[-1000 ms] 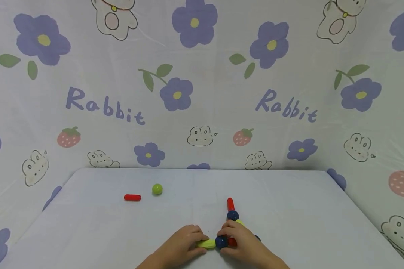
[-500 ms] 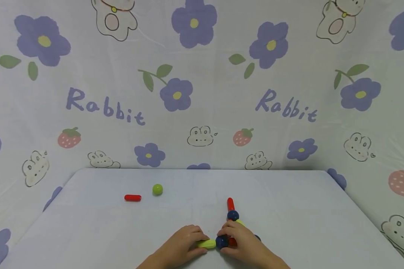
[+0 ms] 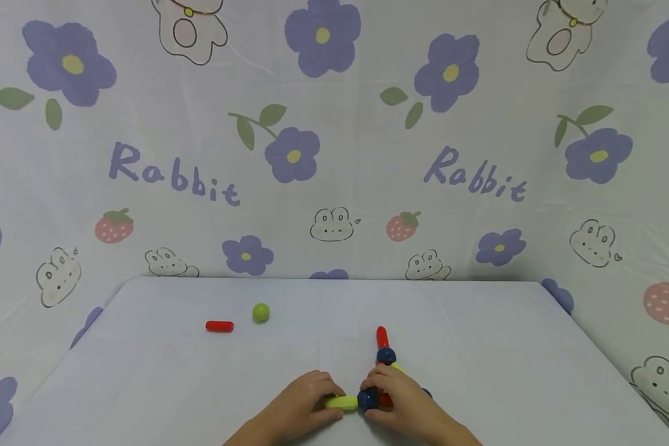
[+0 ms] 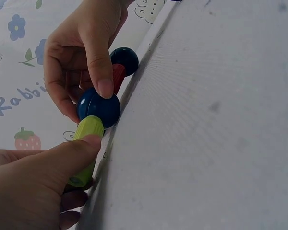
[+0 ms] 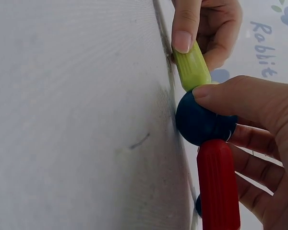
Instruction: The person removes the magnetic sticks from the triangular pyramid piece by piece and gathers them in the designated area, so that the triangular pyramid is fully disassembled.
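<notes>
Your left hand [image 3: 303,401] pinches the yellow rod [image 3: 342,403] against the near blue ball [image 3: 366,399] your right hand [image 3: 398,399] grips. The far ball [image 3: 386,355] looks joined; far left, the red rod [image 3: 220,326] and green ball [image 3: 261,312] lie loose.

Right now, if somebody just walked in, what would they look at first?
Probably the busy spot low in the head view: the left hand pinches a yellow-green rod, the right hand holds the blue ball at its end. A loose red rod and a green ball lie farther back, left, on the white table. Behind, big purple flowers dot the backdrop.
</notes>
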A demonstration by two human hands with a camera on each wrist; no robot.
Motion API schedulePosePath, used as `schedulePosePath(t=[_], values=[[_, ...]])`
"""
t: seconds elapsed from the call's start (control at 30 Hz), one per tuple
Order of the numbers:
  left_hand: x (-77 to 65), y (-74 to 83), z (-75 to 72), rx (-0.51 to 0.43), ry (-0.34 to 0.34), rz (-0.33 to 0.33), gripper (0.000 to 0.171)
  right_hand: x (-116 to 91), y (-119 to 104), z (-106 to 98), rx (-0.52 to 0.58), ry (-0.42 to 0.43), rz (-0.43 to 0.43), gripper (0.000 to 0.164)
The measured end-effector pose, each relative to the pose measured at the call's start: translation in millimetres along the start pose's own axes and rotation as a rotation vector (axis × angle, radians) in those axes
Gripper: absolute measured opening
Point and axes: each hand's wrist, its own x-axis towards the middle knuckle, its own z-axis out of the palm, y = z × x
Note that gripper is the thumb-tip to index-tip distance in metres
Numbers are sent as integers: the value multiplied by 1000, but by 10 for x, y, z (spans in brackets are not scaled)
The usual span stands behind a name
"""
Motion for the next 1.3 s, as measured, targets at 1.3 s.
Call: schedulePosePath(t=[1.3], values=[[33,-156,-94,-387,-54,-149,17,32,-8,-31,-4,-50,-17,25]])
